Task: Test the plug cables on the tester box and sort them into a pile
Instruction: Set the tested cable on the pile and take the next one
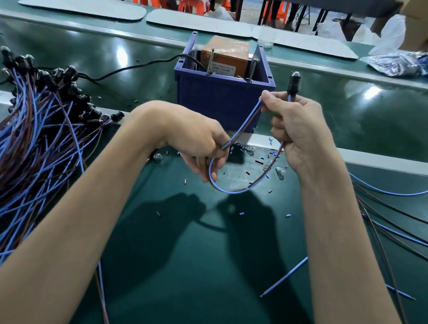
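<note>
Head camera looks down at a green table [198,252] and two bare arms. Both hands hold one plug cable [231,190] up in the air, just in front of the tester box [222,102].

The right hand [297,133] has its fingers curled round the cable just under the black plug [293,85], so the plug sticks straight up. The cable hangs down in a loop and comes up to the left hand [199,144], which pinches it between thumb and fingers. From there it runs up to the right thumb.

The tester box is a blue box with an orange block [226,55] inside and two metal pins [212,58] standing up at its front edge. A big pile [26,129] of the same blue and brown cables lies on the left. More loose cables [398,236] lie on the right. Small cut bits [259,162] are scattered on the table.

The cable looks very light, thin and floppy. It will bend and swing when it is moved, so it likely needs two hands. The black plug looks like the hard part, so that, or the wire right under it, seems the best place to hold. A little clear bulb seems to sit on top of the plug. It may be glass, so it should not be squeezed or bumped.
</note>
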Demonstrator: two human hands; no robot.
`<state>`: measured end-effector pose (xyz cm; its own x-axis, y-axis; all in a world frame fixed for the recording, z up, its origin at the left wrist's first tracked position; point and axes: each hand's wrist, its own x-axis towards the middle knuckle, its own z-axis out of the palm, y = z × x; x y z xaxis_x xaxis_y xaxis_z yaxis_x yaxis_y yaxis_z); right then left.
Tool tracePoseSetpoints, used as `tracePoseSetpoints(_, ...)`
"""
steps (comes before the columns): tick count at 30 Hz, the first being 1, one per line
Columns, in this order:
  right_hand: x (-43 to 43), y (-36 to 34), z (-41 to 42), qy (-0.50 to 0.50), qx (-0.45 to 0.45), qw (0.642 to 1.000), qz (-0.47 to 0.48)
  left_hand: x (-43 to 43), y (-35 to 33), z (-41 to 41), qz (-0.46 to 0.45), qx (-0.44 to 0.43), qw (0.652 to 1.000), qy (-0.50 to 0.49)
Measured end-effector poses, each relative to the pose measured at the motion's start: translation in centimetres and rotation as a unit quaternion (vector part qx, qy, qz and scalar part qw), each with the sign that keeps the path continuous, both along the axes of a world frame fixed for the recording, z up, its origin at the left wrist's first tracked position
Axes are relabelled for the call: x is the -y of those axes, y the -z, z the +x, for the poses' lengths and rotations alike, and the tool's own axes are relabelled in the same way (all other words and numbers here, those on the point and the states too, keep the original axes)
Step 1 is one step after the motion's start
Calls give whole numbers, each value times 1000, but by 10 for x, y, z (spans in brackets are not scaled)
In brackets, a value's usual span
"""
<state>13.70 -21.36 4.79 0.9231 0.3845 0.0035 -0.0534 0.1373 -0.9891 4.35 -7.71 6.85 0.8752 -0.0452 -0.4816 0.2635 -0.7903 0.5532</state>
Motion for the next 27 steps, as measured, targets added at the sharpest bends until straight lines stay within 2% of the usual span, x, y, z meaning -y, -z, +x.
tracePoseSetpoints(6, -4, 1, -3, 52, 4, 999, 0, -2, -3, -2, -5, 22, 1000, 20)
tracePoseSetpoints(12, -2, -2, 4, 103, -48, 990, 85, -7, -7, -8, 13, 6, 998, 63)
tracePoseSetpoints(15, 2, -1, 6, 73, -46, 994, 60, -14, -11, -11, -17, 34, 998, 41)
tracePoseSetpoints(22, -1, -2, -1, 10, -34, 997, -64, -16, -15, -11, -78, 92, 992, -23)
tracePoseSetpoints(27, 2, -4, 1, 36, -20, 998, -49, -16, -12, -9, -131, 161, 977, -44)
